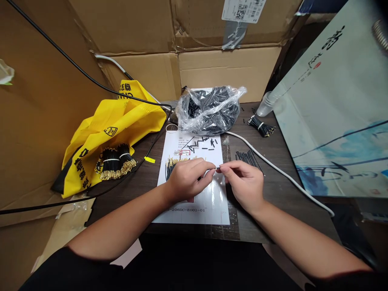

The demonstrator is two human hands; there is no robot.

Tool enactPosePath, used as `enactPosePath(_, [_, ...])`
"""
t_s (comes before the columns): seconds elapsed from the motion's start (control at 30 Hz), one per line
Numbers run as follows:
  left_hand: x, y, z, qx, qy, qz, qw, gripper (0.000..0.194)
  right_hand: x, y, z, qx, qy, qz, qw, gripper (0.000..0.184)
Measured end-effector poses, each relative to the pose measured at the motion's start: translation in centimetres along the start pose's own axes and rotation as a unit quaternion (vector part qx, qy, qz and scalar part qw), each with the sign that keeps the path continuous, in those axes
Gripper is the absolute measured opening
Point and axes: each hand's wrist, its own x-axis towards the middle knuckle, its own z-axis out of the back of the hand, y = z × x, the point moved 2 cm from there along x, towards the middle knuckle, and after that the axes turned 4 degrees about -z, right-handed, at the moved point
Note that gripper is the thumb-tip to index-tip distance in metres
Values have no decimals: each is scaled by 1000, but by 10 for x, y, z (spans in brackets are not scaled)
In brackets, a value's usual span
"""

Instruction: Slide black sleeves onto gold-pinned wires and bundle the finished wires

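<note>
My left hand [191,177] and my right hand [245,182] meet fingertip to fingertip above a printed white sheet [194,216]. Between them shows a tiny dark piece [218,168] with a pale end, which looks like a short black tube. My right thumb and index finger pinch it. The left fingers are pinched too, and what they hold is mostly hidden. Beside and partly under my left hand lies a row of black wires with gold-coloured ends [172,163]. Several short black tubes [209,142] are scattered on the sheet's upper part.
A clear plastic bag [209,111] full of black pieces stands behind the sheet. Tied wire bundles lie at left [117,161] by a yellow bag [115,117] and at right [262,126]. Loose black wires [248,159], a white cable [273,165] and plastic cups [266,104] sit to the right.
</note>
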Motion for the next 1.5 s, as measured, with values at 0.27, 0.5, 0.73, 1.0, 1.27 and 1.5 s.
enactPosePath(0.27, [-1, 1, 0, 36, 9, -23, 999, 12, 2, 6, -1, -27, 23, 5, 999, 16])
enactPosePath(0.5, [3, 0, 2, 44, -11, -30, 998, 12, 4, 7, -1, -42, 22, 8, 999, 19])
enactPosePath(0.73, [11, 2, 8, -41, -54, 80, 995, 9, 3, -2, 4, 38, 55, 24, 997, 44])
enactPosePath(1.0, [9, 8, 2, -245, -48, 259, 933, 10, -1, 6, -10, -74, 143, 94, 983, 18])
enactPosePath(1.27, [7, 6, -3, -323, -44, 291, 900, 13, -5, 8, -19, -108, 158, 118, 974, 15])
enactPosePath(1.5, [12, 10, 9, -74, 0, 187, 980, 17, 3, 15, -3, -313, 135, 97, 935, 22])
